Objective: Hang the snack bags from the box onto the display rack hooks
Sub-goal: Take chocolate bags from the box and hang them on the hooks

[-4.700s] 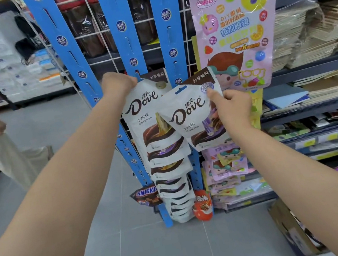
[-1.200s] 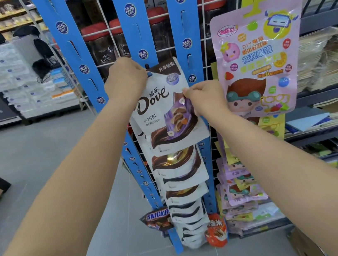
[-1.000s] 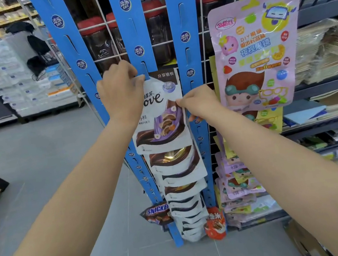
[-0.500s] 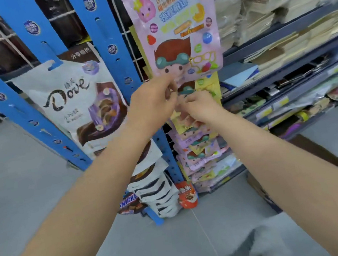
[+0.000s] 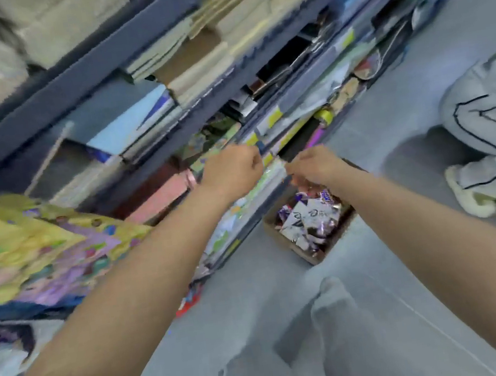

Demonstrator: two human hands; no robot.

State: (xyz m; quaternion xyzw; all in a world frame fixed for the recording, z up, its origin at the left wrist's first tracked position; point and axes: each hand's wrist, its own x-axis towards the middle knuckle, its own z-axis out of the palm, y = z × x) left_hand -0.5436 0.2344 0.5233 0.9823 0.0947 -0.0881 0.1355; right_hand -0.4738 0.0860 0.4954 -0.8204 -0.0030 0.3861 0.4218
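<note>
The cardboard box [image 5: 311, 258] stands on the floor against the bottom shelf, with several white and purple snack bags [image 5: 310, 219] inside. My right hand [image 5: 314, 167] hovers just above the box's far end, fingers pointing down and touching no bag that I can make out. My left hand [image 5: 231, 171] hangs beside it to the left, fingers loosely curled and holding nothing. The picture is blurred by motion. Hung yellow and purple bags [image 5: 26, 251] and a white Dove bag [image 5: 2, 353] on the rack fill the left edge.
Dark metal shelves [image 5: 133, 60] packed with paper goods run across the top. Another person in grey trousers [image 5: 494, 137] crouches on the floor at the right. My own grey-clad leg [image 5: 335, 319] is below the box. Grey tiled floor [image 5: 412, 276] lies between.
The Dove bag went onto the rack and both hands let go. The view has swung down and right, and both hands have dropped from the rack to just above the box.
</note>
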